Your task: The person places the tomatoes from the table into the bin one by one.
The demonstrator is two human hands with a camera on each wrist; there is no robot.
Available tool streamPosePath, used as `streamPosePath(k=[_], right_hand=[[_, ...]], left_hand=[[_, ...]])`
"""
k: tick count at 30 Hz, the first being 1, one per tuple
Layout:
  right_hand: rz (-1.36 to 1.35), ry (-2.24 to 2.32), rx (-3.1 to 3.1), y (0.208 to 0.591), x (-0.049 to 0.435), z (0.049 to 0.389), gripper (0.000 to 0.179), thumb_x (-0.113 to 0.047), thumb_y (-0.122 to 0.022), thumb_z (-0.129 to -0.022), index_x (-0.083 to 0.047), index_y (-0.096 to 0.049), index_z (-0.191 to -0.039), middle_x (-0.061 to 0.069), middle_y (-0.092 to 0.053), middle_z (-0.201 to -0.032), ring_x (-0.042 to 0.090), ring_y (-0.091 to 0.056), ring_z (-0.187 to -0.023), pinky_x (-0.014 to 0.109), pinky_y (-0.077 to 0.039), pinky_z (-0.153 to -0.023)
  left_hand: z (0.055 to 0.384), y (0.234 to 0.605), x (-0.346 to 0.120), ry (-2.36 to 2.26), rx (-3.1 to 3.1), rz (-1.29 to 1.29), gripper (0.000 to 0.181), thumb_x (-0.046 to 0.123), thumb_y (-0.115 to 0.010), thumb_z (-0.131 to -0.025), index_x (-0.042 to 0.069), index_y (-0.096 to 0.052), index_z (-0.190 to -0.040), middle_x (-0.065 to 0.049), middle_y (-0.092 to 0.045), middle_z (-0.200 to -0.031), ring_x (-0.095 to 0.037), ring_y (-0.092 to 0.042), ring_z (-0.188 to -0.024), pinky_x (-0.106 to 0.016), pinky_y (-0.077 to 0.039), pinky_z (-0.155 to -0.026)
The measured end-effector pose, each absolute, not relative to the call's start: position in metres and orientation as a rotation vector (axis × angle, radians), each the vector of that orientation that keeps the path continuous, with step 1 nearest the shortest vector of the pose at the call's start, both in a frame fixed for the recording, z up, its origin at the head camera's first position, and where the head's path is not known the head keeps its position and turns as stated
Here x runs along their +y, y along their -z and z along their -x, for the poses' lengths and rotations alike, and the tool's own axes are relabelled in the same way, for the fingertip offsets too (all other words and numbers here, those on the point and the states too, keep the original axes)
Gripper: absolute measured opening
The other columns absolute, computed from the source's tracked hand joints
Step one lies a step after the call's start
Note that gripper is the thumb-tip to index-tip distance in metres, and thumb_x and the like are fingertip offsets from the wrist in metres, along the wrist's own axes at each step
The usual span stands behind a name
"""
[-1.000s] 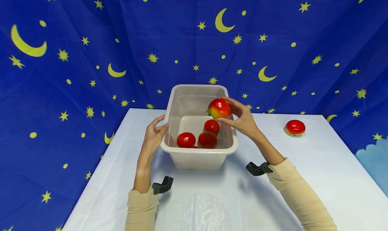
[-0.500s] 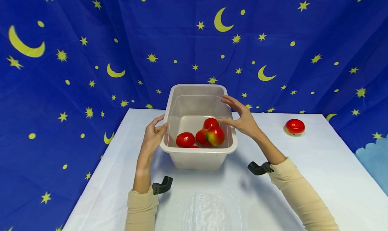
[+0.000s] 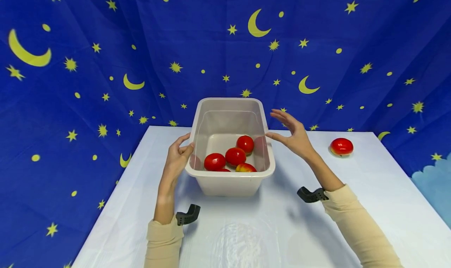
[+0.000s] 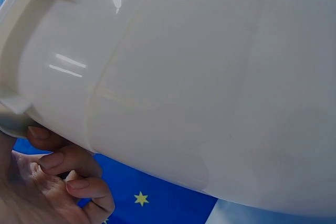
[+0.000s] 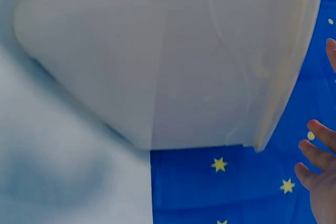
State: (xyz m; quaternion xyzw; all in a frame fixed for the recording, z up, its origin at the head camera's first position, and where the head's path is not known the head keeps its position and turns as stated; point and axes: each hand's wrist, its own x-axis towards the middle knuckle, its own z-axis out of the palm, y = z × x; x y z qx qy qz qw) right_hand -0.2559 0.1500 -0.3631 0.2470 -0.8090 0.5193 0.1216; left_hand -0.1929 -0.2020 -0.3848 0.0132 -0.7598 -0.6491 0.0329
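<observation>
A light grey plastic bin (image 3: 225,185) stands on the table, its inside facing up. Several glossy red, tomato-like fruits (image 3: 235,157) lie in its near part. One fruit with yellow patches (image 3: 246,168) is partly hidden by the front rim, beside another whose top barely shows. My left hand (image 3: 179,157) grips the bin's left rim; in the left wrist view its fingers (image 4: 79,184) curl below the rim. My right hand (image 3: 293,134) is off the right rim, fingers spread and holding nothing, its thumb tip close to the rim. The right wrist view catches its fingers (image 5: 317,156) at the edge.
One more red fruit (image 3: 341,147) sits on the white-covered table (image 3: 317,229) at the back right. Behind the table hangs a blue cloth (image 3: 218,37) with yellow stars and moons.
My right hand has let go of the red-and-yellow fruit, which dropped into the bin and came to rest by the front wall. That hand then moved right, out of the bin. My left hand stays put.
</observation>
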Motion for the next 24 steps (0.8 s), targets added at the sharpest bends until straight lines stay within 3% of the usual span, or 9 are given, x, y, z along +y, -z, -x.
streamPosePath(k=[9, 18, 24], right_hand=[[-0.599, -1.442, -2.367, 0.370, 0.186, 0.255, 0.067, -0.005, -0.077, -0.082, -0.007, -0.048, -0.142, 0.015, -0.053, -0.143, 0.032, -0.044, -0.136, 0.054, -0.027, -0.115], [-0.490, -1.465, -2.332, 0.377, 0.211, 0.257, 0.062, -0.003, -0.075, -0.084, -0.007, -0.050, -0.141, 0.020, -0.055, -0.139, 0.015, -0.051, -0.130, 0.035, -0.031, -0.115], [-0.434, -1.425, -2.323, 0.381, 0.222, 0.259, 0.059, -0.007, -0.076, -0.085, -0.007, -0.052, -0.139, 0.020, -0.056, -0.138, 0.012, -0.052, -0.129, 0.032, -0.030, -0.116]], left_hand=[[0.192, 0.383, -0.200, 2.006, -2.335, -0.043, 0.047, 0.013, -0.051, -0.100, 0.005, -0.043, -0.146, -0.030, -0.066, -0.113, -0.004, -0.066, -0.073, -0.021, -0.052, -0.067], [0.192, 0.383, -0.202, 2.004, -2.333, -0.045, 0.047, 0.012, -0.051, -0.100, 0.004, -0.042, -0.146, -0.031, -0.067, -0.111, -0.005, -0.066, -0.071, -0.021, -0.052, -0.065], [0.193, 0.385, -0.202, 2.006, -2.336, -0.044, 0.046, 0.013, -0.051, -0.101, 0.005, -0.043, -0.145, -0.030, -0.067, -0.110, -0.005, -0.066, -0.068, -0.022, -0.052, -0.063]])
